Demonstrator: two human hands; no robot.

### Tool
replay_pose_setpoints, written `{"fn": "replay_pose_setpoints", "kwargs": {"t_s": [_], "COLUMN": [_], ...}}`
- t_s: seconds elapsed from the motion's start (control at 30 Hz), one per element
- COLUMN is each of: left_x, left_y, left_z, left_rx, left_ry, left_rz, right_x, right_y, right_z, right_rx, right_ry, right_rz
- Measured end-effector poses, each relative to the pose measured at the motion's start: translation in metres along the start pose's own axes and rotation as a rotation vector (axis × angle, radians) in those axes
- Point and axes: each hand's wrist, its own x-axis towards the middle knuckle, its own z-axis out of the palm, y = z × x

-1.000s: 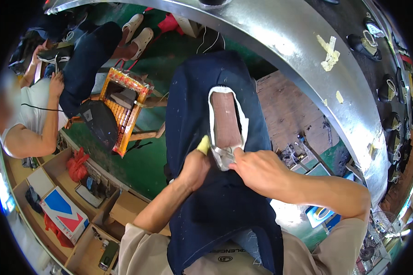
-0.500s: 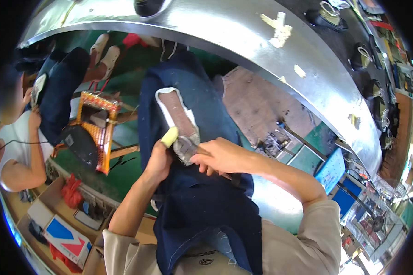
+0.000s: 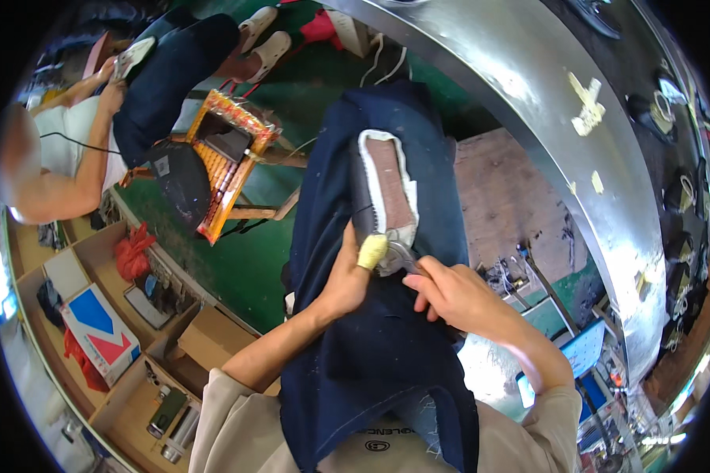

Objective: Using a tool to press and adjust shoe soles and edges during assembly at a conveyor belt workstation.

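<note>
A dark shoe (image 3: 386, 180) lies sole-side up across my lap, over a navy apron (image 3: 347, 339). Its brown insole faces up, framed by a white folded-over edge. My left hand (image 3: 345, 281) grips the shoe's near end from the left; yellow wrapping (image 3: 372, 250) covers the thumb, which presses beside the edge. Closed around the handles of metal pincers (image 3: 403, 254), my right hand (image 3: 455, 296) comes in from the right. The pincers' head rests at the near end of the shoe, close to my left thumb. Whether their jaws bite the material cannot be made out.
A shiny metal bench (image 3: 521, 94) curves past ahead and right, with shoes beyond it. At left, a co-worker (image 3: 79, 158) holds a shoe, near an orange woven stool (image 3: 233, 169) carrying a phone. Compartmented wooden trays (image 3: 154, 339) with boxes and bottles stand at lower left.
The whole view has swung left, so my lap and shoe appear further right. The shoe stands straighter and shows its dark left side. The pincers' head has turned at the near end.
</note>
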Motion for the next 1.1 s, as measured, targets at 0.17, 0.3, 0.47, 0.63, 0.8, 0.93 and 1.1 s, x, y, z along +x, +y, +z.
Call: {"fn": "replay_pose_setpoints", "kwargs": {"t_s": [0.17,0.3,0.47,0.63,0.8,0.93,1.1], "left_x": [0.007,0.009,-0.005,-0.003,0.043,0.050,0.058], "left_y": [-0.003,-0.002,0.009,0.042,0.032,0.031,0.038], "left_z": [0.003,0.001,-0.006,-0.024,-0.003,0.001,-0.014], "left_rx": [0.238,0.206,0.239,0.680,-0.241,-0.181,0.216], "left_ry": [0.032,-0.082,-0.074,-0.040,-0.045,-0.060,-0.020], "left_rz": [0.011,0.047,0.092,0.214,0.072,0.058,0.209], "right_x": [0.005,0.035,0.019,0.009,0.017,0.019,0.009], "right_y": [-0.006,0.018,0.006,-0.005,-0.008,-0.001,-0.012], "right_z": [-0.008,-0.002,-0.032,-0.043,-0.010,0.006,-0.029], "right_rx": [-0.695,-0.681,-0.579,-0.804,-0.728,-0.506,-0.111], "right_ry": [0.395,0.381,0.305,0.346,0.456,0.447,0.190], "right_rz": [-0.388,-0.422,-0.244,-0.329,-0.198,-0.098,-0.068]}}
